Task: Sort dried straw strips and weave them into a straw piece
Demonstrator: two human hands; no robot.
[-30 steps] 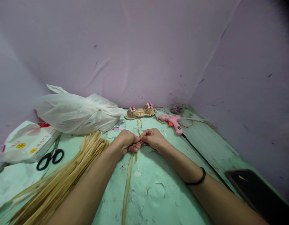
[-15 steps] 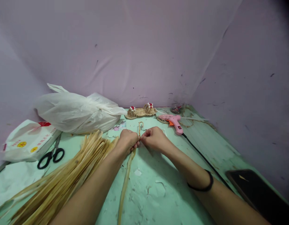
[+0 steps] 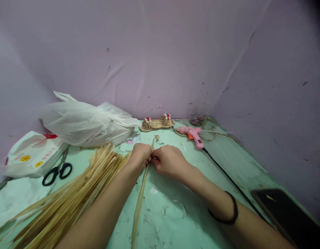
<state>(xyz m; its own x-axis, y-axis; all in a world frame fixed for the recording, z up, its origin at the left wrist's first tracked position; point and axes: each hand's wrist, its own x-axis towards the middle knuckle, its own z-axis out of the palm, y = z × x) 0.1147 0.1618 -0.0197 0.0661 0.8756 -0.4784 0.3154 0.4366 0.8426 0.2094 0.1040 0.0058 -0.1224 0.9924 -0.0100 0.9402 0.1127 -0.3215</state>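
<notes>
My left hand (image 3: 141,154) is closed on a tan strip of dried leaf (image 3: 139,204), whose flat tail runs down toward the front of the table. Beyond the fingers, a thin twisted cord (image 3: 154,139) of the same material sticks out and curls at its tip. My right hand (image 3: 168,159) meets the left, its thumb and fingers pinched on the strip where the two hands touch. The exact grip between the fingertips is hidden. Left of my left forearm lies a thick bundle of dried leaf strips (image 3: 79,193).
Scissors (image 3: 57,173), a printed white packet (image 3: 37,152) and a white plastic bag (image 3: 90,124) sit left. Behind my hands is a woven piece with red-and-white beads (image 3: 157,123). A pink glue gun (image 3: 192,133), its black cord (image 3: 224,171) and a dark phone (image 3: 284,211) lie right.
My right hand has moved slightly down and left, closer against my left hand, and its wrist has turned. The twisted cord's tip leans a little more to the right.
</notes>
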